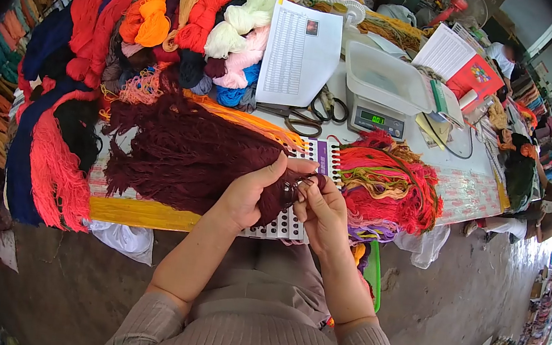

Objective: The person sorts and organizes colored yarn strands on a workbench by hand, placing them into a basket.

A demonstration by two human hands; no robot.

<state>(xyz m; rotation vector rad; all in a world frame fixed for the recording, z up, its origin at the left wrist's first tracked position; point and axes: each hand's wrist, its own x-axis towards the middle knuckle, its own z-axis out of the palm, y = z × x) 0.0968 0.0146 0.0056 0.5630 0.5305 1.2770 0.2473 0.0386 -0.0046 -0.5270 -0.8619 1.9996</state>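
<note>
A thick bundle of dark maroon yarn (189, 151) lies across the table in front of me, its loose ends fanned out to the left. My left hand (251, 190) is wrapped around the bundle near its right end. My right hand (322, 209) is closed, thumb and fingertips pinching thin maroon strands at that end. Beneath both hands is a white card with rows of holes (292, 228) and a purple strip. Multicoloured yarn, mostly red and pink (388, 183), hangs from the card's right side. Orange strands (251, 120) pass behind the maroon bundle.
Colourful skeins (202, 12) are piled at the back left. Behind my hands are a printed sheet (301, 55), black-handled scissors (303, 121) and a digital scale (377, 121) bearing a clear plastic tub (387, 79). A red fan (451, 8) stands farther back. Other people are in the background.
</note>
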